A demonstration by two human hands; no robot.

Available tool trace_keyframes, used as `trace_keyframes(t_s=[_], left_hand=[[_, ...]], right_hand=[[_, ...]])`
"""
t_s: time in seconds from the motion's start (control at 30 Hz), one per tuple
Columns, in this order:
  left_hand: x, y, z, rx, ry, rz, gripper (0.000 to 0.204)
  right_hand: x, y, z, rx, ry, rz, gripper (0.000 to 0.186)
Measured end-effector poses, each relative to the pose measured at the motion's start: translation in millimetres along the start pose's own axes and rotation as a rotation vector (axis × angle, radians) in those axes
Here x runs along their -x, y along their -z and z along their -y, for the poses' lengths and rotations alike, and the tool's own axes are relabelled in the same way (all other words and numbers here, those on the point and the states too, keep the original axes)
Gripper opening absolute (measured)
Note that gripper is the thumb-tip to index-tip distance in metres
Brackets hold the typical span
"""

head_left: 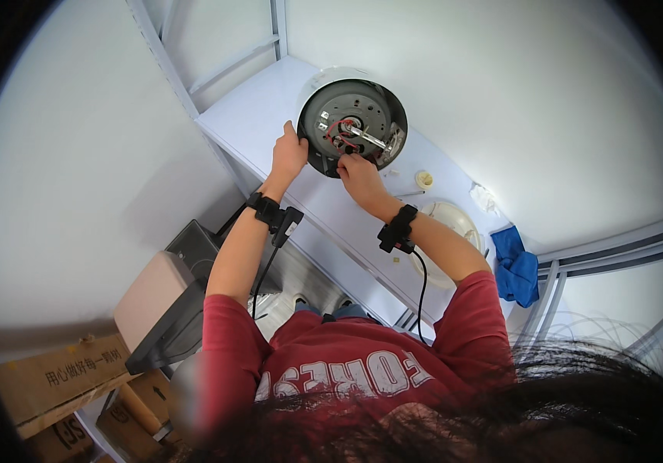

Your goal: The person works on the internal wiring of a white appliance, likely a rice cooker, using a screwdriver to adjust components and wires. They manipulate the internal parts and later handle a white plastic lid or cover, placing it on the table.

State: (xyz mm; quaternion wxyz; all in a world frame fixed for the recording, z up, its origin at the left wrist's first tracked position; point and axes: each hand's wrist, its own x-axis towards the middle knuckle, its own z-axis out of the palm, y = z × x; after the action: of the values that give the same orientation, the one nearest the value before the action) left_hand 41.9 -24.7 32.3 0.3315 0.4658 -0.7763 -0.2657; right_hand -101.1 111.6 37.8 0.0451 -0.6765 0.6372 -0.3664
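A round white appliance body (352, 86) stands at the far part of the table, its open side toward me. Inside are a grey metal plate, red wires and a bright metal strip. My left hand (290, 157) is closed on the left side of its rim. At the lower edge of the opening is my right hand (360, 177), fingers bent and pressed together near the wires. What those fingertips hold, if anything, is hidden.
A screwdriver-like rod (407, 193) and a small cream round part (424, 180) lie right of my right hand. Beyond my right forearm are a cream round cover (446, 212) and a blue cloth (510, 262). Cardboard boxes (69, 378) and a pinkish-topped bin (154, 293) stand at lower left.
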Motion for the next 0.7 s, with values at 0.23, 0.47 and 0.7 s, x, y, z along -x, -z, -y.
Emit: trace_keyframes(t_s=[0.23,0.47,0.7], left_hand=[[5,8,-15,0.132,0.125,0.062,0.051],[5,9,-11,0.165,0.113,0.051,0.053],[4,6,-5,0.196,0.124,0.040,0.054]], right_hand=[[-2,-6,-10,0.097,-0.081,-0.005,0.007],[1,-5,-17,0.226,-0.009,0.120,0.012],[5,1,-10,0.286,0.004,0.162,0.020]])
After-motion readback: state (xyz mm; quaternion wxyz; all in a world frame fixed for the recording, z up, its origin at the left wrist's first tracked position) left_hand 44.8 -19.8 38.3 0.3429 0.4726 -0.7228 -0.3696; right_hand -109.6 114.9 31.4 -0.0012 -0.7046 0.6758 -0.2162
